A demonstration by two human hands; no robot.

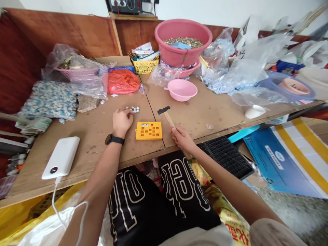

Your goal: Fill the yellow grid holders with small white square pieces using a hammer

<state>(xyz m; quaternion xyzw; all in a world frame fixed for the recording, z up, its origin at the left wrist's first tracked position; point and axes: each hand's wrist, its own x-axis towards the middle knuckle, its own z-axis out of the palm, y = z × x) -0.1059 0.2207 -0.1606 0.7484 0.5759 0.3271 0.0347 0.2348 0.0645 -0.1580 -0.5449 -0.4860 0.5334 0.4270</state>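
Observation:
My right hand [182, 138] is wrapped round the wooden handle of a hammer [167, 118], whose dark head points away from me over the table. My left hand [122, 119], with a black watch at the wrist, rests at a small pile of blue-and-white pieces [135, 109]. Its fingers are curled together, and whatever they pinch is hidden. Between my hands a yellow plastic mould [149, 136] lies flat on the tabletop. Rows of small square slots show in it, and two at its upper left hold blue-and-white pieces.
A pink bowl [182, 90] stands beyond the hammer, before a large pink tub [183, 25] of small metal-coloured parts. A white power bank [61, 157] with a cable lies at left, near a bag of blue-and-white pieces [48, 99]. A white cup [255, 111] lies at right.

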